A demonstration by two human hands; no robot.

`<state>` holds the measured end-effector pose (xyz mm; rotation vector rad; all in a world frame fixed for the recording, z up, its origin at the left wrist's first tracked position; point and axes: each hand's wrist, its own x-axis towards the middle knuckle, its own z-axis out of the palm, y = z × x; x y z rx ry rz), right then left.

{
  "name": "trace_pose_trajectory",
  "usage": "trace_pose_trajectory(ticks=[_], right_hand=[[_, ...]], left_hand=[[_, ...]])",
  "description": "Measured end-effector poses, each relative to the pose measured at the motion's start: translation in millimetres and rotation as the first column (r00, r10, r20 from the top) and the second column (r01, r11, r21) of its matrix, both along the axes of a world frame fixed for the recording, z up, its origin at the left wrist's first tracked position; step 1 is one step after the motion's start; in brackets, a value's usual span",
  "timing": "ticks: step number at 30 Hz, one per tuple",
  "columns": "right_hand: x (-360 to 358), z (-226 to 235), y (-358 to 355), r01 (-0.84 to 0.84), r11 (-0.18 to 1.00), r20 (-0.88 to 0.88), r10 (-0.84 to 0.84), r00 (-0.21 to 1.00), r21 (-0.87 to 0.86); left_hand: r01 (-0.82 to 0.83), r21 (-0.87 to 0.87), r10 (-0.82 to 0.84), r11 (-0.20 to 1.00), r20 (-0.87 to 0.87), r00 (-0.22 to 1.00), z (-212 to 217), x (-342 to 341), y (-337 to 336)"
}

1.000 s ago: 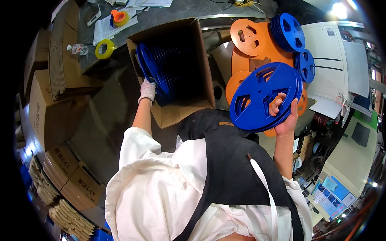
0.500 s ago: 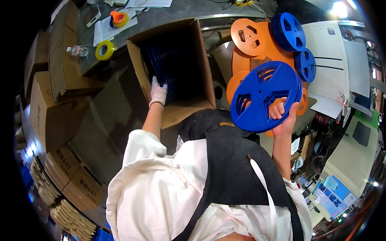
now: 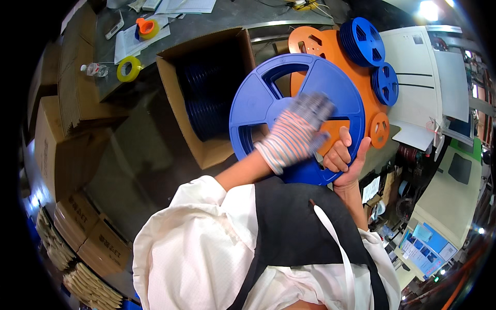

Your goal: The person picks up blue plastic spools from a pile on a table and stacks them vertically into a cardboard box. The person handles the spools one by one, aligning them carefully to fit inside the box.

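A large blue plastic reel (image 3: 330,70) with cut-out windows is held up in front of me. My right hand (image 3: 341,157), bare, grips its right rim with fingers curled through a window. Across the reel's middle lies my left hand (image 3: 297,129) in a striped glove with dark grey fingers. Motion blurs that hand, but its fingers look stretched out and its thumb stands apart. Whether more reels are stacked behind the front one is hidden. To the left, an open cardboard box (image 3: 178,111) holds several blue reels (image 3: 204,113) standing on edge.
Behind the held reel stand large orange reels (image 3: 330,44) and two stacks of smaller blue reels (image 3: 369,41). A grey table (image 3: 206,23) at the back carries tape rolls (image 3: 129,68) and papers. Flattened cartons (image 3: 82,67) and boxes (image 3: 62,150) line the left side.
My left hand has come out of the box and moved right onto the reel. The blue reel has shifted left and now faces me more squarely, with my right hand still on its rim.
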<state>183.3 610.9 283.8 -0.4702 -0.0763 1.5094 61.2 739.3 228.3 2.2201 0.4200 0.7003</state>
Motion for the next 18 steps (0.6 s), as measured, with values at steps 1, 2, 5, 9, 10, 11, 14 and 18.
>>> trace_pose_trajectory(ticks=[1,2,5,9,10,11,14,18], right_hand=[[0,2,-2,-0.007,1.000,0.013,0.007,1.000,0.010],[1,3,-5,-0.015,1.000,0.027,0.014,1.000,0.020],[0,2,-2,-0.035,0.999,0.056,0.034,0.998,0.030],[1,-3,-3,-0.042,0.998,0.017,0.042,0.999,0.042],[1,-3,-4,-0.043,0.998,0.018,0.043,0.999,0.045],[0,-2,-6,-0.039,0.998,0.024,0.038,0.999,0.048],[4,2,-2,0.013,0.999,0.049,-0.015,0.999,0.051],[13,7,-2,0.114,0.993,0.076,-0.117,0.990,0.038]], left_hand=[[-0.112,0.053,0.118,0.992,-0.135,0.984,-11,-5,15],[-0.233,-0.087,0.211,0.969,-0.210,0.955,-38,-15,39],[-0.461,-0.017,0.433,0.887,-0.315,0.845,-110,-16,27],[-0.051,-0.012,0.051,0.999,-0.017,0.999,-3,-9,-3],[-0.115,-0.015,0.113,0.993,-0.066,0.991,-20,-12,7],[-0.203,-0.124,0.168,0.971,-0.249,0.954,-58,-19,19],[-0.571,-0.186,0.399,0.800,-0.545,0.737,-134,-69,61],[-0.622,0.090,0.606,0.778,-0.369,0.704,-149,-104,53]])
